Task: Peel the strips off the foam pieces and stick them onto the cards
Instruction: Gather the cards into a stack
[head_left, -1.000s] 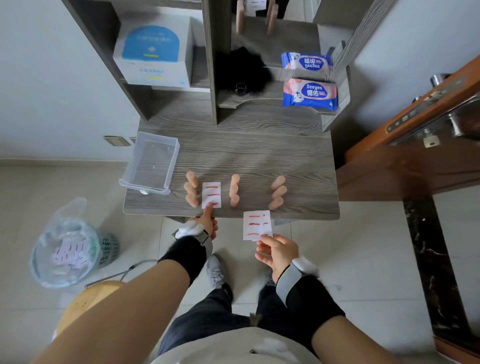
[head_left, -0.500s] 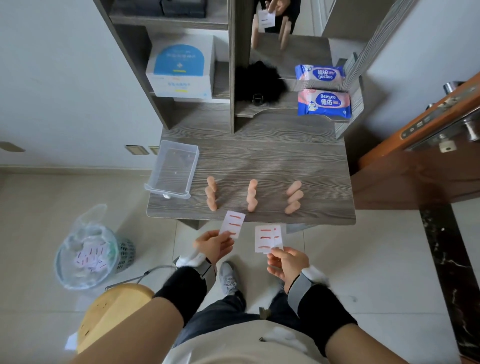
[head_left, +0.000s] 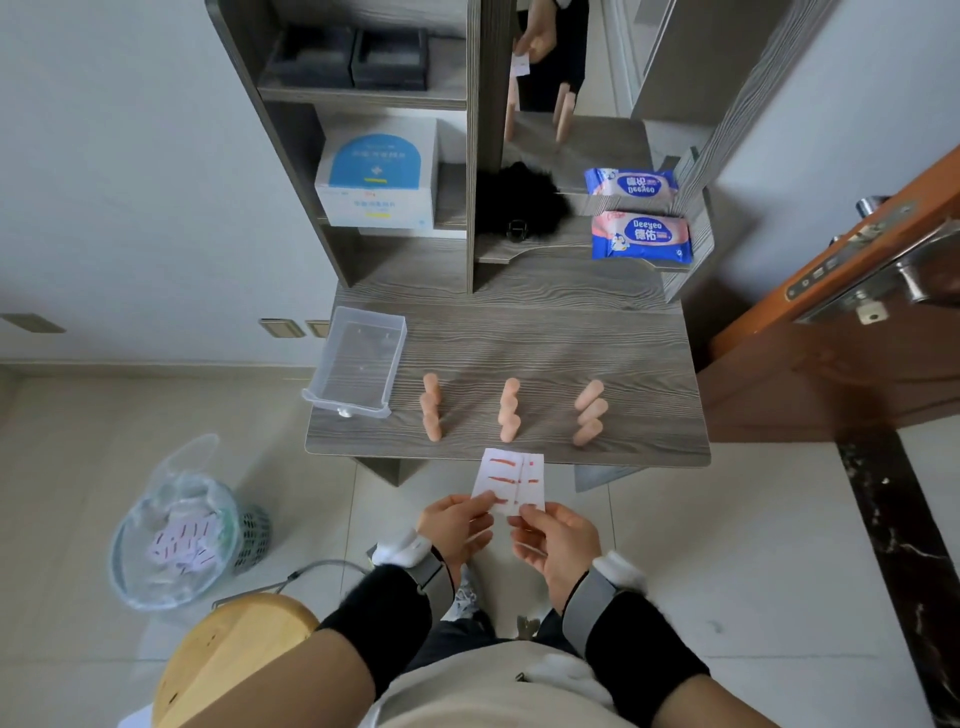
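One grey wood-grain desk (head_left: 597, 338) fills mid-frame, and it no longer carries a card. At lower left sits the mesh waste bin with a clear liner (head_left: 254, 535), and at the desk's left edge the clear plastic tray (head_left: 371, 318). At bottom centre, the left hand (head_left: 454, 525) has brought its card off the desk to meet the right hand (head_left: 558, 535). Each grip is pinched on a lower edge of the white paper cards with red strips (head_left: 511, 480), which now overlap just below the desk's front edge. Three clusters of peach rounded foam pieces (head_left: 509, 408) stand untouched on the desk, so the sticking seems paused while the cards are gathered.
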